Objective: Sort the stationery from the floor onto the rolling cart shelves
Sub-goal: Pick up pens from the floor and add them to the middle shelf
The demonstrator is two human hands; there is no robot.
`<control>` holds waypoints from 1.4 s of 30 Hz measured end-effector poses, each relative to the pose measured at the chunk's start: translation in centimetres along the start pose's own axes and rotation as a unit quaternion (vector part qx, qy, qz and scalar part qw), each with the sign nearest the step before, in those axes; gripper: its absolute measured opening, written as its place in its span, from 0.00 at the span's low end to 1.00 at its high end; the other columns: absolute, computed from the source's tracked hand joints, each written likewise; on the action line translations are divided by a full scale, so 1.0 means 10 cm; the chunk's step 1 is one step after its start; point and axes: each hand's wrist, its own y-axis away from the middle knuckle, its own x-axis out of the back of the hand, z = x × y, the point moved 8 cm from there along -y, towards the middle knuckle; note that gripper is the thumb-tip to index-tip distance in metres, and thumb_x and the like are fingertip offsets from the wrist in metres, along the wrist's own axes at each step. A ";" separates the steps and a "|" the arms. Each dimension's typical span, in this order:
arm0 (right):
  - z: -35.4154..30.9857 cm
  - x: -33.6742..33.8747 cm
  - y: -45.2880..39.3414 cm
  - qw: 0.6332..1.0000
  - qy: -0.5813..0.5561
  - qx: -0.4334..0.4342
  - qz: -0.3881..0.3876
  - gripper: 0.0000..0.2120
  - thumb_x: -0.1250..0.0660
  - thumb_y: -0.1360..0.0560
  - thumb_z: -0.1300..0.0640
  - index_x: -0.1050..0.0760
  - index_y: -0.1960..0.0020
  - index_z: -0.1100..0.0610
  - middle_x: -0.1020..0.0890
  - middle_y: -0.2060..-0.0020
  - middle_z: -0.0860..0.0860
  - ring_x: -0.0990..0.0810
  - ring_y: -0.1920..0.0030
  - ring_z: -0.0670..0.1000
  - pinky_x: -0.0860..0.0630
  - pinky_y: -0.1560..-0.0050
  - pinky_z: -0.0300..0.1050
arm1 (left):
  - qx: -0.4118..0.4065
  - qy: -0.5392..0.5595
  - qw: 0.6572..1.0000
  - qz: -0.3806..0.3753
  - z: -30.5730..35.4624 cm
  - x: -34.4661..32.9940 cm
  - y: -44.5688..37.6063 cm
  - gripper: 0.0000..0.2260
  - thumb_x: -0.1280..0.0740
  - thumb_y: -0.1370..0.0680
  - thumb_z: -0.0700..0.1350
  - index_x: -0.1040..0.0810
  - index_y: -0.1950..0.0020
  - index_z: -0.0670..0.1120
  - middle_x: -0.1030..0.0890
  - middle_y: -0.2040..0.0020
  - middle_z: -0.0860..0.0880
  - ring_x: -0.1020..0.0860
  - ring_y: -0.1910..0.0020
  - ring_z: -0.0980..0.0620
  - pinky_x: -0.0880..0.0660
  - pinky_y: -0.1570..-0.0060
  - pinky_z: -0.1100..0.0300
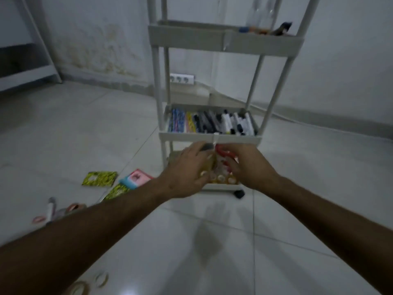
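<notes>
Both hands are reached into the bottom shelf [219, 186] of the rolling cart [212, 138]. The left hand [187, 169] is curled round a yellowish item, seemingly a tape roll, though blur hides its exact kind; whether the right hand [248, 167] is clamped on anything cannot be told, as something red lies just beside its fingers. The item is best lowered flat among the rolls already there and released only once seated, clear of the shelf's front rim. Pens and markers [210, 123] are laid in rows in the middle shelf. On the floor [191, 241] to the left, patterned notepads [100, 178] and tape rolls [74, 207] are not yet sorted.
</notes>
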 end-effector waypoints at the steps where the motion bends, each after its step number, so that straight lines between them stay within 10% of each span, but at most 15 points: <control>1: -0.08 -0.12 0.20 1.000 -0.019 0.020 -0.011 0.12 0.35 0.22 0.63 0.19 0.40 0.57 0.15 0.48 0.54 0.17 0.51 0.53 0.20 0.49 0.51 | -0.006 0.004 1.000 -0.007 -0.01 -0.09 0.23 0.29 0.38 0.22 0.59 0.36 0.23 0.50 0.37 0.22 0.45 0.38 0.24 0.46 0.34 0.28 0.45; 17: -0.84 -2.63 3.51 0.864 -0.170 0.108 -0.461 0.12 0.30 0.22 0.50 0.18 0.40 0.52 0.17 0.52 0.44 0.22 0.58 0.41 0.28 0.56 0.30 | 0.120 0.100 0.943 -0.293 0.01 -1.46 3.28 0.07 0.31 0.21 0.53 0.20 0.47 0.50 0.23 0.60 0.58 0.25 0.61 0.63 0.34 0.62 0.71; 26: -1.61 -3.14 3.72 0.882 -0.128 0.261 -0.371 0.15 0.33 0.21 0.54 0.22 0.35 0.53 0.24 0.49 0.53 0.26 0.53 0.53 0.27 0.61 0.47 | 0.209 0.014 0.914 -0.347 0.00 -1.42 4.47 0.08 0.30 0.23 0.55 0.20 0.55 0.51 0.24 0.63 0.57 0.27 0.65 0.57 0.34 0.67 0.62; 42: -1.44 -3.08 3.58 0.886 -0.131 0.267 -0.356 0.11 0.33 0.22 0.49 0.19 0.43 0.52 0.23 0.50 0.50 0.28 0.52 0.50 0.26 0.55 0.51 | -0.067 -0.040 0.935 -0.346 0.96 -1.84 5.51 0.15 0.29 0.25 0.52 0.23 0.39 0.53 0.25 0.41 0.49 0.29 0.44 0.49 0.27 0.51 0.54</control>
